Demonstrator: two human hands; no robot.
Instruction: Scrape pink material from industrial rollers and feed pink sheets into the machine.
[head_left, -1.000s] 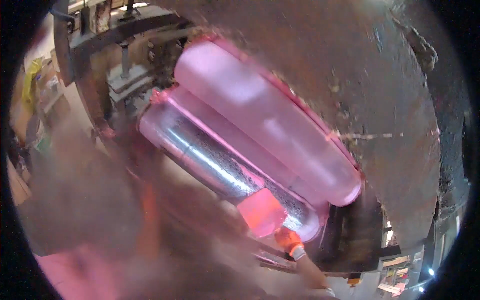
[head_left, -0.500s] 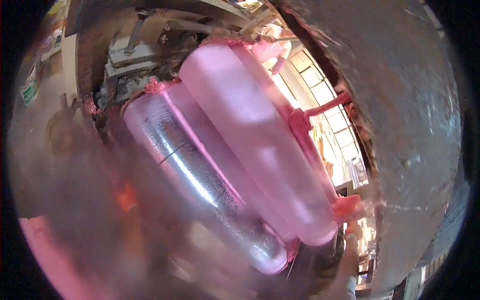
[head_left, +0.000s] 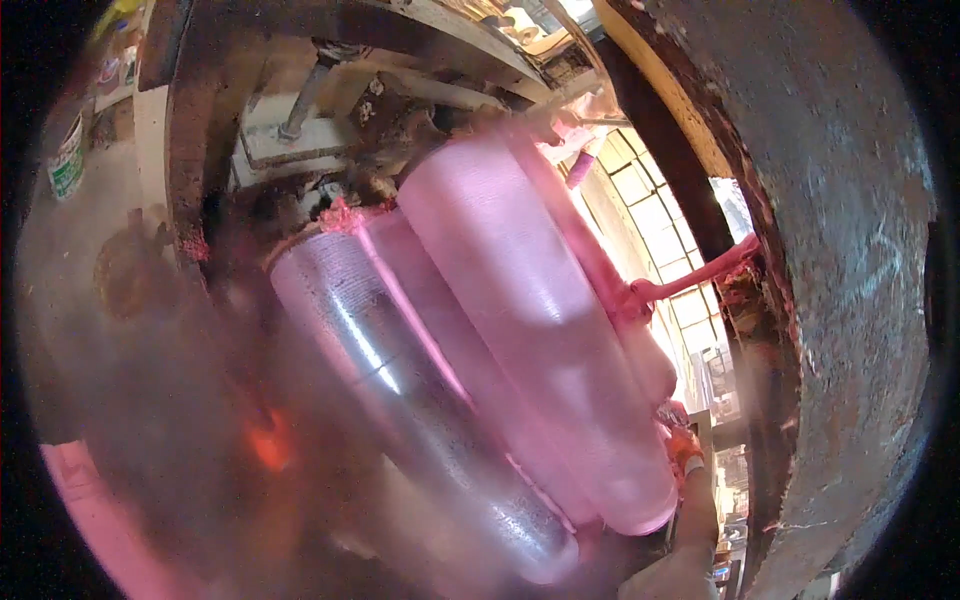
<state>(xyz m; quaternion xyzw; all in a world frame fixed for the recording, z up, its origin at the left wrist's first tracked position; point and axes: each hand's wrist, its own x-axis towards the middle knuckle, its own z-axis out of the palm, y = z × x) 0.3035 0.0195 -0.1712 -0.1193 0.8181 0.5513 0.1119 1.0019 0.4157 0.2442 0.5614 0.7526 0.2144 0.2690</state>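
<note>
Two long rollers lie side by side, slanting from upper left to lower right. The right roller (head_left: 540, 300) is wrapped in a pink, finely ridged layer. Bare shiny metal shows along the left roller (head_left: 375, 345), pinkish at its upper end. Between them runs a bright pink strip (head_left: 415, 325). At the lower right my forearm rises from the lower edge, and my right hand (head_left: 683, 445), orange-pink, is by the lower end of the pink-covered roller. Its fingers are too small and blurred to make out. My left hand does not show.
A pink-smeared bar (head_left: 700, 275) reaches from the right roller to a large scuffed metal wall (head_left: 850, 280). Another person's arm (head_left: 582, 165) shows beyond the rollers. A white-and-green tub (head_left: 68, 165) stands far left. Haze with an orange spot (head_left: 268, 442) blurs the lower left.
The view has shifted, so the rollers sit lower and further right. My right hand has come closer to the roller's end. The reddish block above it no longer shows distinctly.
</note>
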